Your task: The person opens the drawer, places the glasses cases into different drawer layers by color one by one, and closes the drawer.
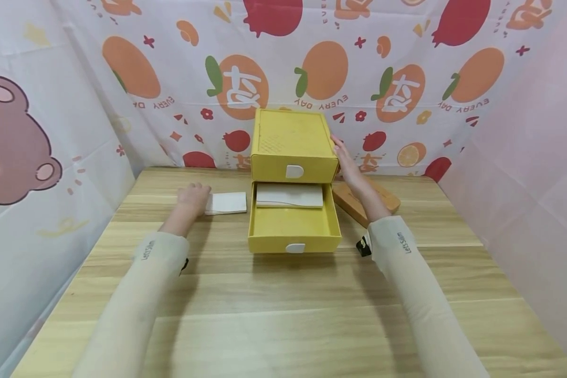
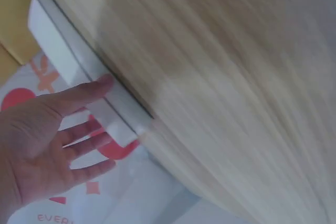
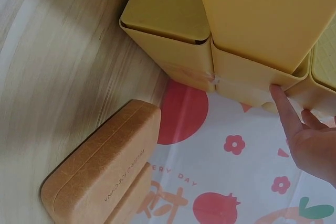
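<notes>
A small white stack that looks like folded paper (image 1: 227,203) lies on the wooden table. At its left end, my left hand (image 1: 193,198) pinches it: in the left wrist view the thumb is on one long side of the white stack (image 2: 79,56) and the other fingers reach behind, the index tip hidden. My right hand (image 1: 347,157) rests straight fingers on the right side of a yellow two-drawer box (image 1: 293,134). Its lower drawer (image 1: 294,243) is pulled out, with another white folded stack (image 1: 290,195) at the back; the upper drawer (image 1: 274,168) is closed.
A brown case (image 1: 382,195) with printed lettering lies right of the box, beneath my right forearm; the right wrist view shows the brown case (image 3: 105,166) close up. A fruit-print cloth (image 1: 170,105) hangs behind the table (image 1: 274,315), with light cloths at both sides.
</notes>
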Motion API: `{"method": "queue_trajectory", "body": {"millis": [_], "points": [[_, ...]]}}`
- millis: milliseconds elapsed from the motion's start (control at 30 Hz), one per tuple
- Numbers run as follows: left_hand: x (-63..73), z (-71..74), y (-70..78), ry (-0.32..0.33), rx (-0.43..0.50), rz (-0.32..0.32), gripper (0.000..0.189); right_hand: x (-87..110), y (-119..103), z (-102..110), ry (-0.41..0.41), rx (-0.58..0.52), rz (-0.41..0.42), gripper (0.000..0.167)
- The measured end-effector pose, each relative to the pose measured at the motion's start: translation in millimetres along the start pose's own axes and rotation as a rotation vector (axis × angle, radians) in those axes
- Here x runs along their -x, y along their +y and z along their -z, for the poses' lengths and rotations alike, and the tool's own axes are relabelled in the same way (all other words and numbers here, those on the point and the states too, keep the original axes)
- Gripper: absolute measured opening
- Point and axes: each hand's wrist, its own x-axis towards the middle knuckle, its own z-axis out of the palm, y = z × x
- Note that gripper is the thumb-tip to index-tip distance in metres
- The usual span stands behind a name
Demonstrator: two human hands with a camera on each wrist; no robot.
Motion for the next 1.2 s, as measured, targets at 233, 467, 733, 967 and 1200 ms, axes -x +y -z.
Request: {"method": "queue_trajectory", "body": {"millis": [233,467,733,967,1200], "points": [[-9.1,-10.1,15.1,-0.022,0.169,-0.105,0.066,15.4,-23.8,-5.3,-0.016,-0.008,0.008,0.052],[-10.8,-9.8,13.9,-0.043,0.181,-0.090,0.063,15.8,-25.5,-5.2,-0.014,-0.005,0.025,0.052],[-9.4,-6.3,12.9,-0.127,0.182,-0.106,0.069,10.8,-19.0,-1.8,-0.023,-0.007,0.013,0.052],[-3.2,-4.6,13.1,-0.174,0.231,-0.133,0.073,14.0,-22.8,-4.0,-0.026,-0.029,0.026,0.052],[2.5,-7.3,9.4,-0.156,0.244,-0.177,0.075,15.0,-24.8,-4.5,-0.026,-0.006,0.023,0.052]]}}
